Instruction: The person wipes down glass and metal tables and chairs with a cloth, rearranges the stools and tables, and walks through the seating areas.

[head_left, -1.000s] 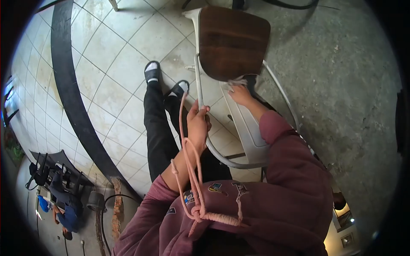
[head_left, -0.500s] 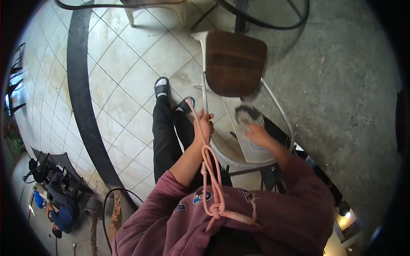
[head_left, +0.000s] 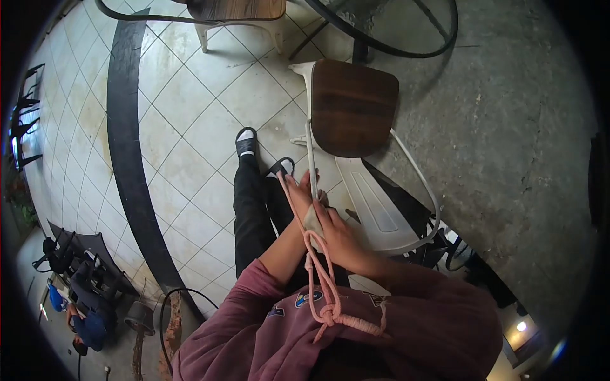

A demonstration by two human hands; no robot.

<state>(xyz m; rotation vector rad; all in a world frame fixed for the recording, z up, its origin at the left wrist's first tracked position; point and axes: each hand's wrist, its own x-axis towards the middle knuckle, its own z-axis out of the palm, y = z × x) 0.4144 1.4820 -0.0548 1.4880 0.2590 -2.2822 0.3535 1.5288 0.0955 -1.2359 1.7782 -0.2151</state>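
Observation:
A chair [head_left: 356,108] with a dark wooden seat and a whitish metal frame stands in front of me. My left hand [head_left: 300,193] is closed around the chair's curved side tube, its fingers partly behind it. Close beside it, my right hand [head_left: 340,238] presses a pale grey cloth [head_left: 312,220] against the same tube. Most of the cloth is hidden under that hand. A pink cord [head_left: 323,263] hangs knotted from my chest, and its strands cross in front of my hands. The chair's flat back panel [head_left: 375,203] lies to the right of them.
Another wooden-seated chair [head_left: 238,9] and a round black metal hoop [head_left: 406,51] are at the top. White tiles [head_left: 190,159] with a dark strip [head_left: 127,127] lie left, grey concrete [head_left: 502,127] right. A seated person in blue [head_left: 95,324] is at lower left beside dark chairs.
My right hand has moved left with the cloth, from the chair's back panel to the side tube beside my left hand. The view has shifted slightly, so the chair appears lower.

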